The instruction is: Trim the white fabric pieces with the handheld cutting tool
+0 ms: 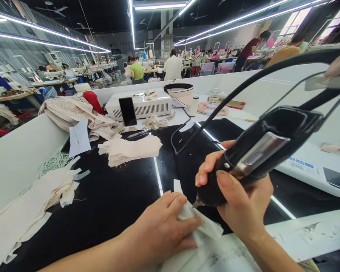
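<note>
My right hand (243,200) is wrapped round a black handheld power tool (257,143) with a silver switch plate and a thick black cable. Its small metal tip (197,203) points down at pale, thin fabric (206,228) at the front edge of the black glossy tabletop (113,207). My left hand (167,226) lies over that fabric, fingers spread and pressing on it, just left of the tip. Beyond my hands sits a folded stack of cream cloth pieces (133,150). Another pile of cream pieces (28,206) lies at the left.
Behind the tabletop stand a white vented box (155,104), a phone (127,111), a round container (184,96) and a thread spool (194,106). A white scale-like device (306,162) is at the right. Several people work at machines in the background.
</note>
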The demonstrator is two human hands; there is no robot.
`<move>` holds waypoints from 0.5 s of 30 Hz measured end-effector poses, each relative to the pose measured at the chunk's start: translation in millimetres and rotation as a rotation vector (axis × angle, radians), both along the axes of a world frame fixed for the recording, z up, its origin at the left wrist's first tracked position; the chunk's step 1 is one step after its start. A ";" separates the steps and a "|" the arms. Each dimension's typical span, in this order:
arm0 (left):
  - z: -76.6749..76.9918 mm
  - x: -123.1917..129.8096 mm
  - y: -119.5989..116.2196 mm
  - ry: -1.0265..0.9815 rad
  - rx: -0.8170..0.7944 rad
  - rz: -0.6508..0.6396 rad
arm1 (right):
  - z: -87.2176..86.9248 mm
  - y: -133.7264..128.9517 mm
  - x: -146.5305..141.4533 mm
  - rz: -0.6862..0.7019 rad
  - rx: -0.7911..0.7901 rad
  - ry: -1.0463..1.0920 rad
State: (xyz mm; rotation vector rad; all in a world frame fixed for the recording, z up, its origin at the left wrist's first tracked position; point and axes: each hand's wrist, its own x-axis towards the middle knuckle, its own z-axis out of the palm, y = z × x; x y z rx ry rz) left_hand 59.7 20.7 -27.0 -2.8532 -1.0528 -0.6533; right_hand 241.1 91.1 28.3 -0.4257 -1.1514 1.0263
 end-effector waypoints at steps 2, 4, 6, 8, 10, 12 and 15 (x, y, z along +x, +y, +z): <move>1.1 -1.5 -0.2 0.006 -0.006 0.004 | 0.3 -0.6 0.4 0.006 0.003 -0.001; 4.1 -4.0 0.3 0.006 -0.017 0.012 | 0.1 -1.1 0.7 0.005 -0.001 -0.002; 8.4 -6.9 2.5 -0.003 -0.014 0.004 | -0.2 -1.6 0.8 -0.005 -0.015 -0.005; 12.7 -9.9 7.4 0.002 -0.009 -0.022 | -0.2 -2.1 0.6 -0.008 -0.023 -0.004; 15.5 -13.1 14.6 0.009 -0.019 -0.050 | 0.0 -2.4 0.5 0.001 -0.021 0.001; 15.7 -16.7 22.6 0.007 -0.051 -0.084 | 0.5 -2.6 0.7 0.011 -0.019 0.002; 12.7 -23.1 31.8 -0.014 -0.091 -0.127 | 0.9 -2.5 0.9 0.008 -0.016 -0.005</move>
